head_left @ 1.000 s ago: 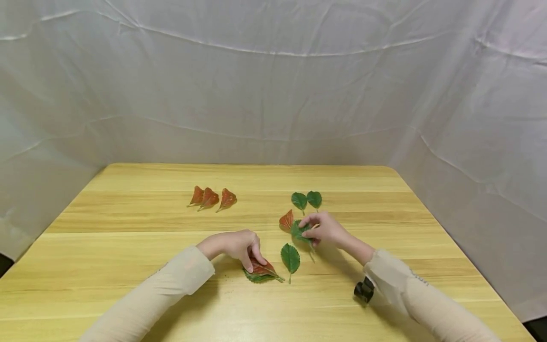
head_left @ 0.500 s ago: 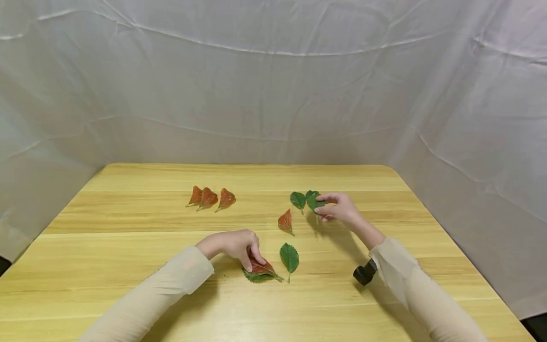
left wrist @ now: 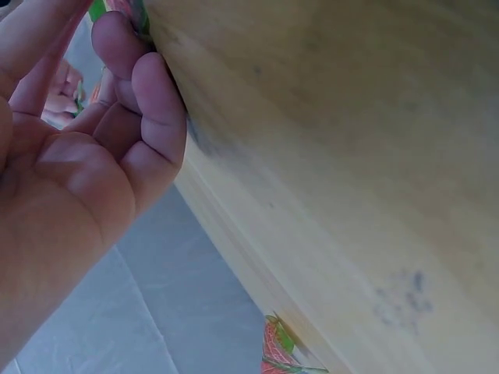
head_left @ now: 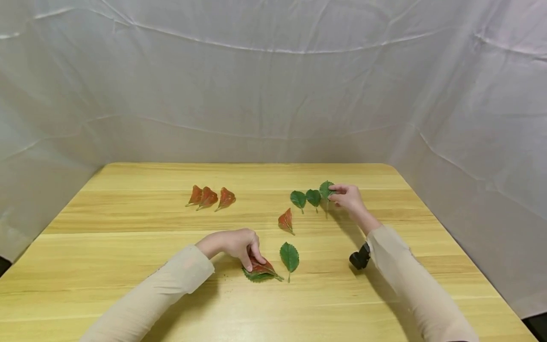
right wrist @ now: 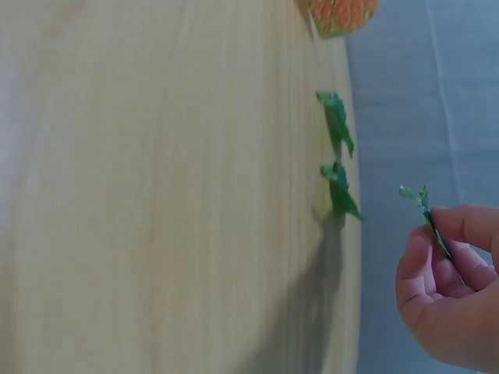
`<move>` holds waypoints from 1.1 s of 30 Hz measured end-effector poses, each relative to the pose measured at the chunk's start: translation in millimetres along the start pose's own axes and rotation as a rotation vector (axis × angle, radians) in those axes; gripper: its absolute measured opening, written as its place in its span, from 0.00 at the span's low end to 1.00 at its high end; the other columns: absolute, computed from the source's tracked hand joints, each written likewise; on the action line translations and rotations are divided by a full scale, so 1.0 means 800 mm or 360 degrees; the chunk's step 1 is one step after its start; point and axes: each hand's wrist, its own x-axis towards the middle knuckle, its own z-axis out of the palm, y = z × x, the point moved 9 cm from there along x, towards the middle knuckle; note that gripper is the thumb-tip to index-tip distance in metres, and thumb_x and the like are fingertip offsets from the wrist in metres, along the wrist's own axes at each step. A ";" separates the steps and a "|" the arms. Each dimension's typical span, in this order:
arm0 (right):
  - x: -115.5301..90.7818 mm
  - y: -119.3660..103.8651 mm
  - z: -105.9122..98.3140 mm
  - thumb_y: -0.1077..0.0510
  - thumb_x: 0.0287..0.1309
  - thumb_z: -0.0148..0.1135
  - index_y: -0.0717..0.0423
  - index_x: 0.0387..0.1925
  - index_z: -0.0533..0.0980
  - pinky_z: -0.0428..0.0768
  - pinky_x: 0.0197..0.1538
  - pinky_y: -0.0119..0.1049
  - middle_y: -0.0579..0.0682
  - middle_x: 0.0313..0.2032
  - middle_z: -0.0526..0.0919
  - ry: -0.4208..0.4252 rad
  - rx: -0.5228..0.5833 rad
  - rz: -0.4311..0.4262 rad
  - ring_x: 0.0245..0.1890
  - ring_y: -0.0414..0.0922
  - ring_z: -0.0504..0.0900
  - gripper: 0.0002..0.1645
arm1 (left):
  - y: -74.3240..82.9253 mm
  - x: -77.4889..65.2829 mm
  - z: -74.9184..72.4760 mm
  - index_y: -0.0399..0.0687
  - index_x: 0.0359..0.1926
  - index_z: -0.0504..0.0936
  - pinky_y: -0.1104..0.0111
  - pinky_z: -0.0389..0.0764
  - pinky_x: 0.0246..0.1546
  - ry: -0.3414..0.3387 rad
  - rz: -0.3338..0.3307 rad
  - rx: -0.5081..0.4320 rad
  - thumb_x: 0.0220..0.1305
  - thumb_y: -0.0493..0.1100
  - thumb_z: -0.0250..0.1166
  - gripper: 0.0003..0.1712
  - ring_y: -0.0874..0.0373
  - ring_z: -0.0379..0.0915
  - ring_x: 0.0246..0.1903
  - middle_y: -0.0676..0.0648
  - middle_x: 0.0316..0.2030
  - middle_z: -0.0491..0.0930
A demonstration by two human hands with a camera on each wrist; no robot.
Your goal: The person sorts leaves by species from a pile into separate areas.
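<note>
My left hand (head_left: 238, 246) pinches a small pile of leaves near the middle of the table, a red leaf (head_left: 266, 269) on top and green leaf edges (head_left: 258, 277) below. In the left wrist view the left hand (left wrist: 93, 148) has its fingers curled, the leaves mostly out of frame. At the back right, my right hand (head_left: 348, 197) pinches a green leaf (head_left: 326, 189) between thumb and fingers. The right wrist view has that leaf (right wrist: 426, 210) edge-on in the right hand (right wrist: 452, 288). Two green leaves (head_left: 297, 199) lie just left of it.
A lone red leaf (head_left: 286, 221) lies mid-table, and a single green leaf (head_left: 289, 256) lies right of the pile. Three red leaves (head_left: 207, 198) form a row at the back left. A black wrist camera (head_left: 360, 257) hangs at the right sleeve. Pale cloth (head_left: 256, 95) encloses the table.
My right hand has carried its green leaf from beside the lone red leaf, back and to the right past the two green leaves. The left hand has stayed on the pile.
</note>
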 end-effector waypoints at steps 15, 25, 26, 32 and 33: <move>0.029 0.035 -0.006 0.73 0.54 0.52 0.72 0.50 0.70 0.78 0.31 0.30 0.65 0.44 0.72 0.0055 -0.0096 0.0173 0.22 0.39 0.75 0.19 | -0.004 0.001 0.001 0.37 0.38 0.83 0.78 0.69 0.24 -0.0008 -0.0050 -0.0003 0.40 0.30 0.70 0.17 0.68 0.66 0.23 0.51 0.25 0.76; 0.036 0.047 -0.003 0.72 0.56 0.50 0.71 0.53 0.68 0.78 0.30 0.31 0.66 0.48 0.70 0.0009 -0.0185 0.0202 0.25 0.40 0.74 0.21 | -0.003 0.001 0.001 0.37 0.38 0.83 0.78 0.68 0.23 -0.0010 -0.0032 0.0008 0.40 0.30 0.70 0.17 0.70 0.65 0.22 0.51 0.26 0.77; 0.037 0.046 -0.003 0.72 0.56 0.51 0.71 0.53 0.68 0.78 0.30 0.32 0.65 0.48 0.70 0.0006 -0.0197 0.0192 0.25 0.41 0.74 0.20 | -0.003 0.001 0.001 0.37 0.37 0.83 0.78 0.69 0.24 -0.0008 -0.0038 0.0004 0.40 0.30 0.70 0.17 0.69 0.67 0.23 0.51 0.27 0.78; 0.037 0.043 -0.001 0.70 0.55 0.54 0.72 0.53 0.68 0.78 0.30 0.32 0.67 0.47 0.70 -0.0014 -0.0224 0.0142 0.24 0.41 0.75 0.21 | -0.005 0.001 0.001 0.38 0.37 0.83 0.77 0.71 0.26 0.0002 -0.0071 -0.0019 0.40 0.30 0.70 0.17 0.66 0.70 0.26 0.51 0.29 0.78; 0.037 0.043 -0.001 0.70 0.55 0.55 0.72 0.53 0.67 0.78 0.30 0.32 0.67 0.47 0.70 -0.0016 -0.0222 0.0139 0.25 0.42 0.75 0.22 | -0.005 0.001 0.000 0.38 0.37 0.83 0.77 0.71 0.26 0.0003 -0.0072 -0.0017 0.40 0.30 0.70 0.17 0.65 0.70 0.26 0.51 0.29 0.78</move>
